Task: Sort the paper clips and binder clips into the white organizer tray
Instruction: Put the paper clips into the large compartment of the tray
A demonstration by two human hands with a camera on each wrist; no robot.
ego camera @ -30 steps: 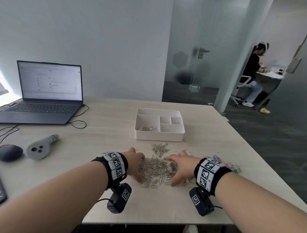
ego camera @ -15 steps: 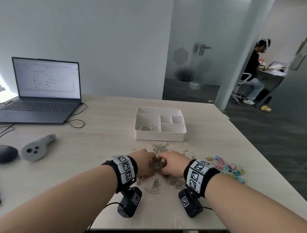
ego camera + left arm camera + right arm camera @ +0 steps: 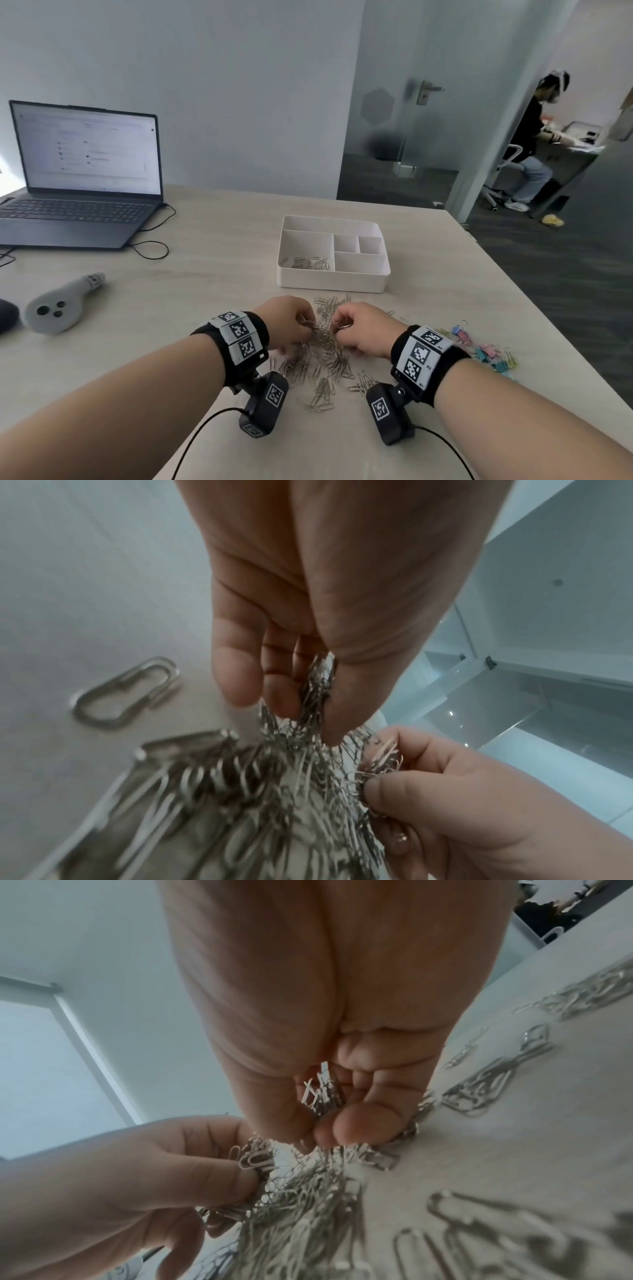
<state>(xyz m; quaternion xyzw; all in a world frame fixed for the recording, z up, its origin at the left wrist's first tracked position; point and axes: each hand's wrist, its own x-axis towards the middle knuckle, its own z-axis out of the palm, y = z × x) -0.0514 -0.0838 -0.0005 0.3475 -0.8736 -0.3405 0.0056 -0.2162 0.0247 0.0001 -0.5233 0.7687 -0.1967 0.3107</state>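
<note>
A heap of silver paper clips (image 3: 322,359) lies on the table in front of the white organizer tray (image 3: 332,281). My left hand (image 3: 291,322) grips a bunch of paper clips (image 3: 315,691) between thumb and curled fingers. My right hand (image 3: 359,329) grips another bunch of clips (image 3: 322,1093), close beside the left. A tangle of clips hangs from both hands toward the heap. The tray's large left compartment holds some paper clips (image 3: 310,263); its other compartments look empty. Coloured binder clips (image 3: 483,349) lie to the right of my right wrist.
An open laptop (image 3: 82,192) with its cable stands at the back left. A grey handheld device (image 3: 61,305) and a dark mouse (image 3: 5,313) lie at the left. The table's right edge (image 3: 534,308) runs close to the binder clips. A person sits at a far desk.
Both hands drew together over the heap, curled round bunches of paper clips and rose a little. Loose clips trail behind on the table.
</note>
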